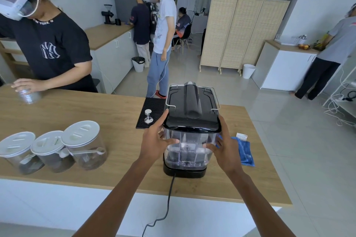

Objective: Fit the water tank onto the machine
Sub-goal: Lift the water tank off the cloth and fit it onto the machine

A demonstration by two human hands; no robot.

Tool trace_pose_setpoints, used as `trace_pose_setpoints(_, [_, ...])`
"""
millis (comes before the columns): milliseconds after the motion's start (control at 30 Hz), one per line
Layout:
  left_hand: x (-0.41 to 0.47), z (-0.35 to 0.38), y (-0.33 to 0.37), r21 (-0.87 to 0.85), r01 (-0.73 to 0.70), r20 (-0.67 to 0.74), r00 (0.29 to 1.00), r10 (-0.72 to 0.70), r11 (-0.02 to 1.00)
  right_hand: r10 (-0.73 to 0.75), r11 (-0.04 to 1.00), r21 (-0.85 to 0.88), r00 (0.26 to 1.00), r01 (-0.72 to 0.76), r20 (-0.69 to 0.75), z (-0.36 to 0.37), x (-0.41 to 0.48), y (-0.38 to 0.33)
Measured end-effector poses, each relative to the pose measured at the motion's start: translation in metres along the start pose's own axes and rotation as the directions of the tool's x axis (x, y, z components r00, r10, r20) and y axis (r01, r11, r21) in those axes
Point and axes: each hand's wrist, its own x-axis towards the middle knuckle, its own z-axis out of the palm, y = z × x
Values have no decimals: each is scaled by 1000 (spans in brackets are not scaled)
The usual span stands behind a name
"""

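Observation:
A black coffee machine [190, 102] stands on the wooden counter with its back toward me. A clear plastic water tank [189, 148] with a black lid sits against the machine's rear, above the black base [185, 172]. My left hand [157, 136] grips the tank's left side, thumb up by the lid. On the tank's right side my right hand [224, 148] holds it, fingers wrapped on the front. The tank is upright; whether it is fully seated cannot be told.
Three lidded clear jars [55, 148] stand at the left. A black mat [152, 111] with a metal tamper [148, 116] lies left of the machine. A blue cloth [244, 150] lies right. The power cord [169, 198] hangs over the counter's near edge. A person stands across the counter at left.

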Motion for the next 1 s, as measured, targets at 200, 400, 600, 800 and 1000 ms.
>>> trace_pose_setpoints(200, [2,1,1,2,-8,-6,1000,8,1000,-4,999,35,1000,4,5,2,2,3])
trace_pose_setpoints(400, [0,1,-4,17,-34,6,999,34,999,8,999,-37,1000,-9,-21,4,-3,0])
trace_pose_setpoints(600, [-5,2,-10,18,-34,2,999,34,999,17,998,-64,1000,-17,-3,6,-7,0])
trace_pose_setpoints(800, [-6,5,-11,59,-24,-16,1000,25,998,-20,995,-99,1000,19,-7,5,-11,-4])
trace_pose_setpoints(1000, [-12,6,-10,133,-18,-22,1000,21,991,-57,990,-129,997,50,-46,8,-18,-4])
